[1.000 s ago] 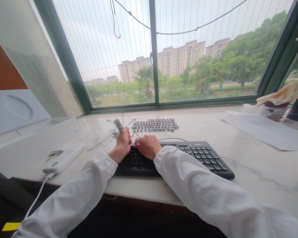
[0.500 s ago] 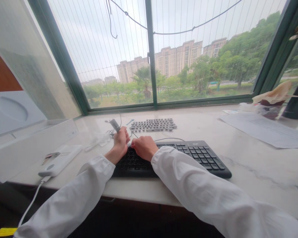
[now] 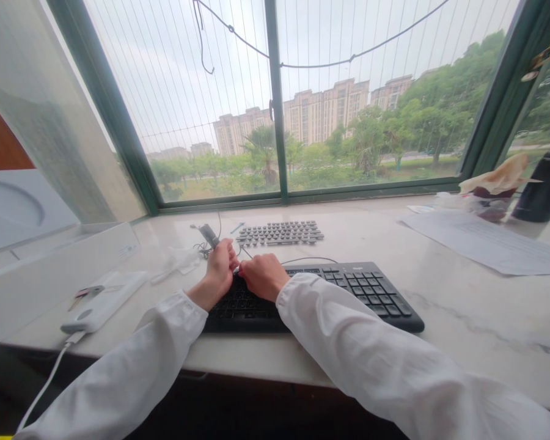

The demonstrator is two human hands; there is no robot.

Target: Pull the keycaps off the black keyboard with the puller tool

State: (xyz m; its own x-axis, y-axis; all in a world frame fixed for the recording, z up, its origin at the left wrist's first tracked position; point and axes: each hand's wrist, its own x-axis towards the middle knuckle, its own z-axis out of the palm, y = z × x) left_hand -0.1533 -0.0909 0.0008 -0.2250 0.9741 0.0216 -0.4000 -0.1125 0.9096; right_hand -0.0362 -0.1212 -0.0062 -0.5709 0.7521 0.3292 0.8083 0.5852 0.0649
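A black keyboard (image 3: 382, 293) lies along the front of the marble ledge, its left part showing no raised keycaps. My left hand (image 3: 220, 269) is closed around a dark grey brush-like tool (image 3: 208, 234), which sticks up from the fist above the keyboard's left end. Against it, my right hand (image 3: 263, 275) is closed in a pinch over the keyboard's upper left edge; what its fingertips grip is hidden. Behind the hands, loose keycaps (image 3: 279, 233) stand in rows on the ledge.
On the left are a white power bank (image 3: 103, 308) with keys on it, a white open box (image 3: 50, 275) and clear plastic bags (image 3: 181, 260). Paper sheets (image 3: 481, 241) and a dark bottle (image 3: 543, 186) are on the right. A window rises behind.
The view has shifted slightly. Both hands keep nearly the same pose at the keyboard's upper left, and the tool is still in my left hand.
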